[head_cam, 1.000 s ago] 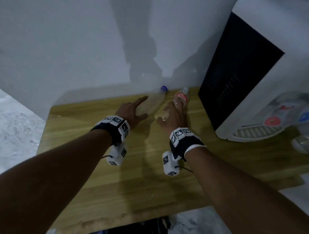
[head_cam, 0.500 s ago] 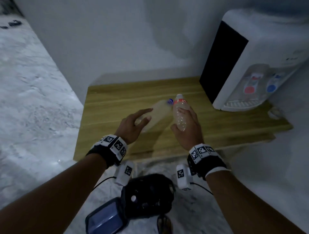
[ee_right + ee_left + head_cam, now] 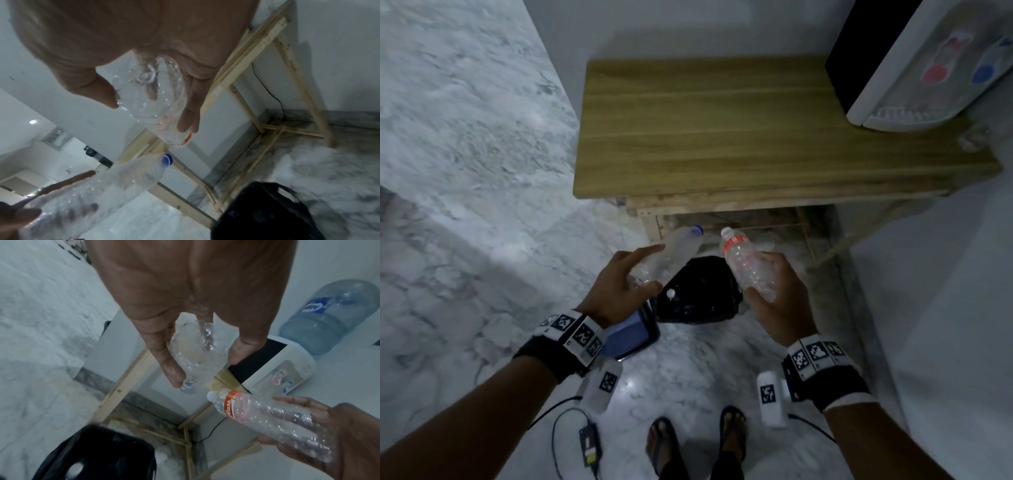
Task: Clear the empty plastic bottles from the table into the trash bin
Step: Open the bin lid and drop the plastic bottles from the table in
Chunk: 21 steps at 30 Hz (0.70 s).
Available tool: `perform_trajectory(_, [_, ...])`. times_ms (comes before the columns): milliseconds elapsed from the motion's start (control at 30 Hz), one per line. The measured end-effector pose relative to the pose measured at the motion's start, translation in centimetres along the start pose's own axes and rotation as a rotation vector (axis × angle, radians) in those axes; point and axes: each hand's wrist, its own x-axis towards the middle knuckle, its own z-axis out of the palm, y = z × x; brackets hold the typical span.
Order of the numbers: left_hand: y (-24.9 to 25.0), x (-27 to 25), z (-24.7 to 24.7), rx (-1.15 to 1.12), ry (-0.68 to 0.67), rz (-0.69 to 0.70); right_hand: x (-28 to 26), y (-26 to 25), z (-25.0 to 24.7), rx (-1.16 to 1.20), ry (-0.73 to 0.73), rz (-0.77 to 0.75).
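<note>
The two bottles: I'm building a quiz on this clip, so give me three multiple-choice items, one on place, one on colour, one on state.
1. Where is the trash bin?
A. On the table
B. On the floor, below the hands
C. Beside the dispenser

2. What colour is the cap of the bottle in the left hand?
A. Blue
B. Green
C. Black

3. How is the red-labelled bottle?
A. Lying on the table
B. Inside the bin
C. Held by the right hand

Key:
1 B, the black-lined bin sits on the marble floor in front of the table.
2 A, the right wrist view shows a blue cap.
3 C, fingers wrap its body.
</note>
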Motion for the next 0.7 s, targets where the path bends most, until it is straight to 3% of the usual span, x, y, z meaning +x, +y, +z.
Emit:
perform_trajectory(167, [-4.7, -0.6, 5.0, 0.022, -0.017, -0.089, -0.8, 6.9, 3.8, -0.03, -0.111, 0.217])
perform_trajectory(333, [-9.3, 2.3, 11.2, 0.1, -0.009, -0.219, 1.6, 13.8, 8.9, -0.103, -0.232, 0.366])
perform_trajectory(467, [-13.7, 6.5, 15.9, 0.117, -0.008, -0.342, 4.3, 19.2, 13.7, -0.153, -0.33, 0.365])
perform_trajectory(700, [-19.8, 14.9, 22.3, 0.117, 0.064, -0.374, 9.2, 25.1, 20.7, -0.223, -0.375, 0.348])
